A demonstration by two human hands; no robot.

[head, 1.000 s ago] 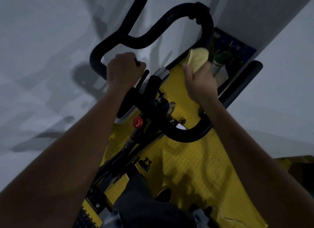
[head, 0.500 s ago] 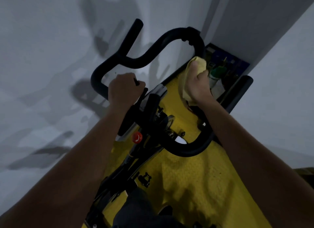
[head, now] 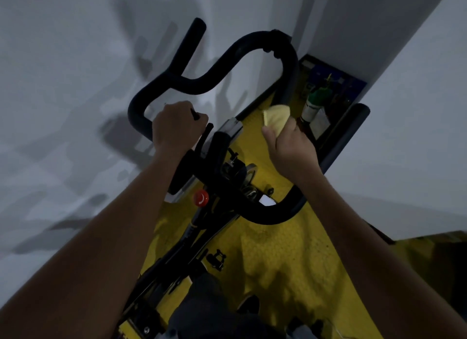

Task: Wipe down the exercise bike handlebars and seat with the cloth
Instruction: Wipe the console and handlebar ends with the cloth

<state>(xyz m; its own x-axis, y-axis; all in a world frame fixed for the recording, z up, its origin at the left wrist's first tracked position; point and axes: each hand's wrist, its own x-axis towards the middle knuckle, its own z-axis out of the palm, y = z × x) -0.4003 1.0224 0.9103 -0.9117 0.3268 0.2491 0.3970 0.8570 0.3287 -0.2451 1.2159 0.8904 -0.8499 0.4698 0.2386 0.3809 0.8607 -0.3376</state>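
right hand (head: 290, 146) slid the yellow cloth (head: 276, 118) back down the handlebar (head: 290, 68), still gripping it; left hand (head: 177, 126) stays clamped on the bar; bottle label unreadable

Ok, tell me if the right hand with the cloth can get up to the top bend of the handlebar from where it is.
Probably yes. The right hand grips the cloth round the handlebar just below that bend, and the bar above runs bare with nothing in the way.
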